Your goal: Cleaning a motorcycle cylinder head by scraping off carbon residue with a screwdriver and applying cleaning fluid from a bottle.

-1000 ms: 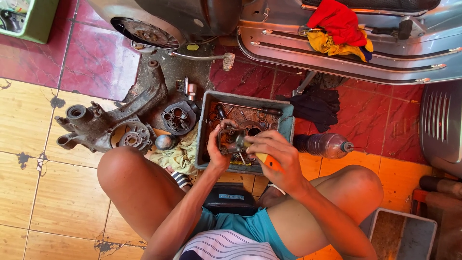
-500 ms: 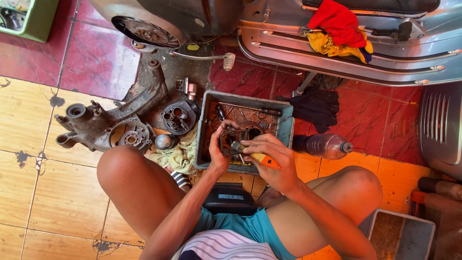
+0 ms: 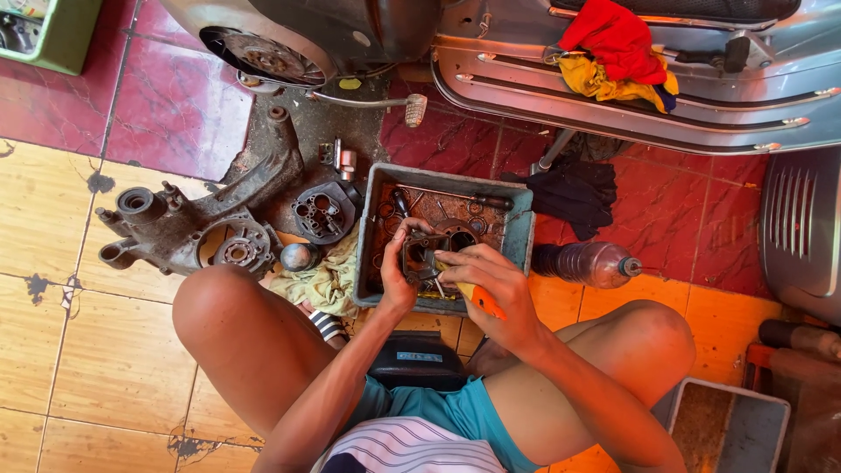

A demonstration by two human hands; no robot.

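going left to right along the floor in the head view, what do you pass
engine casing → metal ball → grey tray with the left hand and right hand over it → plastic bottle → grille panel

a: where are the hands?
b: both arms reach forward between the bent knees. left hand point(image 3: 399, 267) is curled, fingers up.
a: and the right?
b: right hand point(image 3: 491, 285) is closed, knuckles up, close beside it.
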